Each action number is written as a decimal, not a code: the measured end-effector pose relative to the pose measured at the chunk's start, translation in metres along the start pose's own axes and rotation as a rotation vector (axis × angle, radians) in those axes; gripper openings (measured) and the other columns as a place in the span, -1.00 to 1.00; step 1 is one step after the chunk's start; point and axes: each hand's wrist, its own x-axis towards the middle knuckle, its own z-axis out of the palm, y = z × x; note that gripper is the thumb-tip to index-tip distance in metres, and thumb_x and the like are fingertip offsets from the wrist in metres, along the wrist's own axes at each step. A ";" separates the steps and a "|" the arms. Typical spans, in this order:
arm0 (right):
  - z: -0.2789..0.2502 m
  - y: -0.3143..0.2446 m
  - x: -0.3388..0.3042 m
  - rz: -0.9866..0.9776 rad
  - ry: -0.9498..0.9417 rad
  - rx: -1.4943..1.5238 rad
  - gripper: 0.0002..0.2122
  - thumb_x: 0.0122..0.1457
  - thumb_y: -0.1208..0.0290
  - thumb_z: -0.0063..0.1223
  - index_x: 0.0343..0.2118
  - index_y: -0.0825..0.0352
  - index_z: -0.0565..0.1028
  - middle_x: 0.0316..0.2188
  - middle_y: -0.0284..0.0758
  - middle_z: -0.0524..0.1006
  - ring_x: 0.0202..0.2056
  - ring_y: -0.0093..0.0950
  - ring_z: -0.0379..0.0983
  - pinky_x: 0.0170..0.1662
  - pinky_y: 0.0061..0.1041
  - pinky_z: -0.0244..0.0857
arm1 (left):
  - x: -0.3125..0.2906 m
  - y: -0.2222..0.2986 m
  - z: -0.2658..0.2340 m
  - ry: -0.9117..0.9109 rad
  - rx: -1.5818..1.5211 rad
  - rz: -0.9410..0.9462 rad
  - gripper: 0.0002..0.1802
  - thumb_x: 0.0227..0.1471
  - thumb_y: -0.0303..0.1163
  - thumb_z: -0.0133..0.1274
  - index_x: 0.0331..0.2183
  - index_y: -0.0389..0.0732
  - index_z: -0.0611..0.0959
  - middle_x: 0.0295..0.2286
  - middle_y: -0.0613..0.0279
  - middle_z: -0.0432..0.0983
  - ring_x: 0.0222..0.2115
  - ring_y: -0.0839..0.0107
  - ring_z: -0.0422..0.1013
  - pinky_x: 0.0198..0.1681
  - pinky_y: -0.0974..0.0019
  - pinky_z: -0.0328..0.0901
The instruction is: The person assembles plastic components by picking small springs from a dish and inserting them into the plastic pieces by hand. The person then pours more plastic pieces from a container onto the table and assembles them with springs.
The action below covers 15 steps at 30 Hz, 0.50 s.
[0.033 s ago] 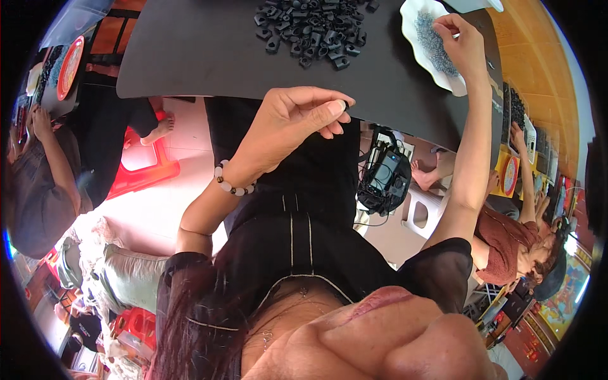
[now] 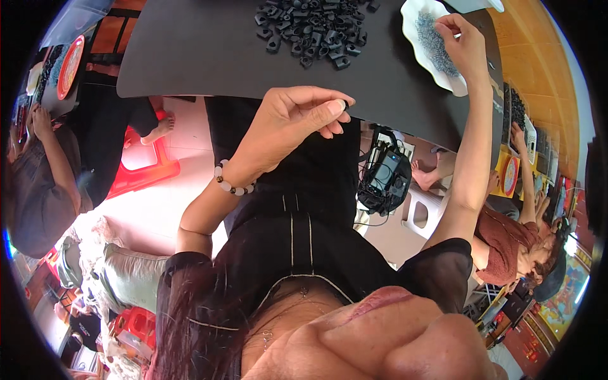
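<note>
My left hand (image 2: 294,120), with a beaded bracelet at its wrist, is at the table's near edge. Its thumb and forefinger pinch a small black piece (image 2: 346,105), mostly hidden by the fingertips. My right hand (image 2: 465,50) is over a white wavy-rimmed dish (image 2: 410,33) at the far right. Thumb and fingers are pinched together above the small grey-blue pieces (image 2: 432,45) in the dish; whatever they hold is too small to tell. A pile of black plastic parts (image 2: 313,31), several with holes through them, lies at the table's far middle.
The dark table (image 2: 190,57) has a rounded left corner. Below its edge hangs a black bag (image 2: 385,174) with cables and a device. A red stool (image 2: 149,171) and another person (image 2: 47,158) are at left. A person in brown (image 2: 506,244) sits at right, near a white stool (image 2: 421,212).
</note>
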 end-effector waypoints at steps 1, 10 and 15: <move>-0.001 -0.001 -0.001 0.000 -0.001 0.001 -0.85 0.13 0.39 0.14 -0.28 0.34 0.56 -0.44 -0.35 0.60 -0.40 -0.58 0.49 -0.27 -0.57 0.35 | 0.000 0.000 0.000 -0.001 0.006 0.003 -0.72 0.15 -0.34 0.09 -0.16 -0.33 0.65 -0.40 0.18 0.60 -0.43 0.56 0.47 -0.32 0.49 0.37; 0.001 -0.003 0.001 -0.026 -0.054 -0.026 -0.84 0.13 0.38 0.14 -0.29 0.35 0.56 -0.43 -0.35 0.60 -0.39 -0.59 0.50 -0.25 -0.57 0.35 | 0.001 -0.002 0.003 -0.013 0.021 -0.012 -0.72 0.15 -0.35 0.09 -0.16 -0.33 0.65 -0.40 0.18 0.60 -0.43 0.57 0.47 -0.32 0.50 0.37; -0.004 0.001 0.000 0.023 -0.050 0.094 -0.82 0.16 0.34 0.15 -0.31 0.38 0.55 -0.45 -0.43 0.57 -0.39 -0.66 0.43 -0.24 -0.64 0.29 | 0.002 -0.002 0.000 -0.006 0.024 0.003 -0.72 0.15 -0.35 0.09 -0.16 -0.32 0.65 -0.40 0.18 0.60 -0.43 0.57 0.46 -0.32 0.51 0.37</move>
